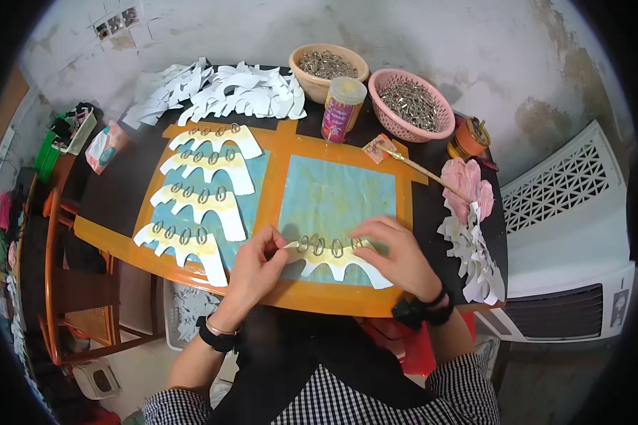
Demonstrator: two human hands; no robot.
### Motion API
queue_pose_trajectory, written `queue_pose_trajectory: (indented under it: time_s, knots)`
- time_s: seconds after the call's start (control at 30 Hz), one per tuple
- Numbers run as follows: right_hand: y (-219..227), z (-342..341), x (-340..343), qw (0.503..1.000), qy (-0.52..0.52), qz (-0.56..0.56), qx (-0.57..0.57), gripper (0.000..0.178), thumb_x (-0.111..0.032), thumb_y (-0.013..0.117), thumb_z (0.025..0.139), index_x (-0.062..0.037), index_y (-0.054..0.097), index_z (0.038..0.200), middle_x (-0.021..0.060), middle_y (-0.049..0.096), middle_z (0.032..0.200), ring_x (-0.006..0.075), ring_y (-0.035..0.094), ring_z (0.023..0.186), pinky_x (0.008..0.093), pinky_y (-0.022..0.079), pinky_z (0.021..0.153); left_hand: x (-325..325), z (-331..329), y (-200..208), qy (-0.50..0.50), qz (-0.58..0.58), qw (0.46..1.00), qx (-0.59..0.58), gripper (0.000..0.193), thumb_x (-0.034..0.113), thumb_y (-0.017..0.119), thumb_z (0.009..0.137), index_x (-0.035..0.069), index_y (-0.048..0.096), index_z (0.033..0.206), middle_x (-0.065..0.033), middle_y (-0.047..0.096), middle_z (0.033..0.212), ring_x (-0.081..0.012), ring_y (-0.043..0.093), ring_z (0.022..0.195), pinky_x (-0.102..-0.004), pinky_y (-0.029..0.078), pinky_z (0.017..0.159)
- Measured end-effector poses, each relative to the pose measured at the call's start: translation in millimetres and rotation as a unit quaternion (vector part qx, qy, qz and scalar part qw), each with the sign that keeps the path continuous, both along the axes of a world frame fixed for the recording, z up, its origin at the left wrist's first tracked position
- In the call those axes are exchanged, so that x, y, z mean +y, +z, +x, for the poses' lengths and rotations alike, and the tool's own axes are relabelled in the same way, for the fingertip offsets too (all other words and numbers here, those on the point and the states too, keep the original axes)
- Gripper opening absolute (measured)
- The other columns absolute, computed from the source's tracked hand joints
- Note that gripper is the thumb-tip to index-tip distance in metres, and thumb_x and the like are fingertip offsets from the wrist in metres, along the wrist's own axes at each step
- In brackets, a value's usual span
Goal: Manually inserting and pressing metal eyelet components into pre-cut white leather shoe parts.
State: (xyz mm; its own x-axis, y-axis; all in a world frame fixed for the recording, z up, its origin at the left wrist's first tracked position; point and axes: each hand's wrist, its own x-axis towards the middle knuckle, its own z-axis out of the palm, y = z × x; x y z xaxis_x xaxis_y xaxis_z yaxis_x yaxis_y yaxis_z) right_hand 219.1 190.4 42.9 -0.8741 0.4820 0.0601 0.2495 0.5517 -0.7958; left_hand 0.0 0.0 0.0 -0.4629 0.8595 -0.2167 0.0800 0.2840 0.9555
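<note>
A white scalloped piece [326, 270] with a yellowish coated band lies on the blue sheet in front of me. Several oval metal rings [319, 246] sit in a row along its band. My left hand [257, 263] pinches the piece's left tip between thumb and fingers. Over the right end, my right hand [398, 253] has its fingertips bent together around another ring at the band, partly hidden by them. To the left, several similar white pieces [204, 205] lie overlapped in a column, each carrying a row of rings.
Bare white pieces [248, 95] are heaped at the back. A beige bowl [298, 79] and a pink basket [427, 132] hold metal rings. Between them stands a purple jar [342, 113]. A brush [432, 173] rests right of the blue sheet [333, 191], near pink cloth [468, 185].
</note>
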Motion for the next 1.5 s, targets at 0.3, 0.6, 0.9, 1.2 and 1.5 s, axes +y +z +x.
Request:
queue_pose_trajectory:
  time_s: [0.3, 0.6, 0.9, 1.2, 1.5]
  knots:
    - [-31.2, -73.4, -7.5, 0.98, 0.046, -0.192, 0.031, 0.013, -0.008, 0.081, 0.094, -0.0004, 0.074, 0.103, 0.0047, 0.076, 0.092, 0.0119, 0.069, 0.086, 0.0309, 0.056, 0.081, 4.9, -4.1, -12.7, 0.026, 0.057, 0.997, -0.053, 0.006, 0.003, 0.063, 0.098, 0.005, 0.058, 0.098, 0.0028, 0.061, 0.082, -0.0035, 0.054, 0.076, -0.023, 0.043, 0.069]
    - [-43.2, -75.6, -10.3, 0.975, 0.027, -0.21, 0.073, 0.011, -0.006, 0.08, 0.094, 0.0011, 0.073, 0.1, 0.0024, 0.075, 0.088, 0.009, 0.069, 0.082, 0.0268, 0.057, 0.075, -0.9, -6.4, -5.7, 0.01, 0.099, 0.972, -0.212, 0.016, 0.003, 0.069, 0.1, 0.003, 0.062, 0.114, -0.0039, 0.074, 0.107, -0.0092, 0.07, 0.096, -0.0261, 0.055, 0.089]
    - [-44.6, -77.5, -11.7, 0.973, 0.021, -0.216, 0.08, 0.01, -0.005, 0.08, 0.095, 0.0013, 0.074, 0.1, 0.0021, 0.075, 0.091, 0.0081, 0.067, 0.084, 0.0262, 0.056, 0.08, 12.7, 16.0, -7.4, 0.076, 0.06, 0.989, -0.115, 0.045, -0.004, 0.081, 0.09, 0.005, 0.056, 0.125, -0.007, 0.073, 0.11, -0.0117, 0.071, 0.098, -0.0254, 0.058, 0.083]
    - [-30.7, -70.2, -21.4, 0.991, 0.033, -0.005, 0.128, 0.007, -0.006, 0.079, 0.089, -0.0047, 0.079, 0.096, 0.0084, 0.067, 0.098, 0.0247, 0.068, 0.095, 0.0364, 0.055, 0.084, 16.5, 32.1, -13.3, 0.163, 0.102, 0.975, -0.109, 0.037, -0.005, 0.076, 0.091, 0.007, 0.052, 0.117, -0.0071, 0.067, 0.109, -0.0126, 0.068, 0.095, -0.0267, 0.057, 0.081]
    - [-34.6, -75.4, -23.4, 0.996, 0.009, 0.041, 0.075, 0.009, -0.012, 0.082, 0.087, -0.0091, 0.082, 0.095, 0.0089, 0.063, 0.103, 0.0308, 0.058, 0.112, 0.0416, 0.048, 0.1, 14.6, 38.8, -11.4, 0.167, 0.104, 0.98, -0.016, 0.034, -0.001, 0.073, 0.097, 0.007, 0.048, 0.119, -0.0075, 0.062, 0.11, -0.0123, 0.064, 0.096, -0.0277, 0.054, 0.08]
